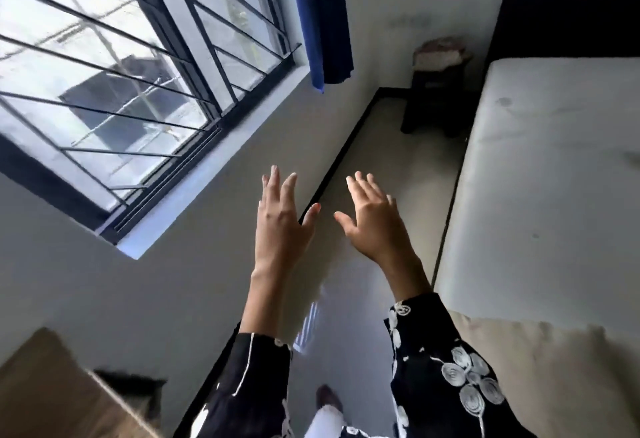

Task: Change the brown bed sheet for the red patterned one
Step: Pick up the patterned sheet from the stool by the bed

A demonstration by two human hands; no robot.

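Both hands were raised in front of the person, over the strip of floor [391,167] between the wall and the bed. Left hand [282,223]: back toward the camera, fingers straight and spread, thumb out to the side, nothing held. Right hand [375,226]: likewise flat and spread, nothing held. The two hands were near each other but apart, and touched no object. Both forearms emerged from dark sleeves [433,351] bearing a white floral pattern.

Bed, on the person's right: the mattress [554,178] lay bare and pale, with a few faint marks on its top. A dark headboard [571,1] stood at its far end. A tan-brown cloth [540,361] lay over the near end of the mattress; it could not be told for certain whether this was the brown sheet.

Beside the head of the bed stood a dark stool [436,98] against the far wall, carrying a pile of pale, pinkish fabric [440,51], too blurred to identify.

On the left, a barred window [114,74] was set in the wall, with a blue curtain [322,15] hanging at its far edge. A tan surface [45,389] occupied the lower left corner; its nature could not be determined. One dark shoe [327,399] showed on the floor below the hands.
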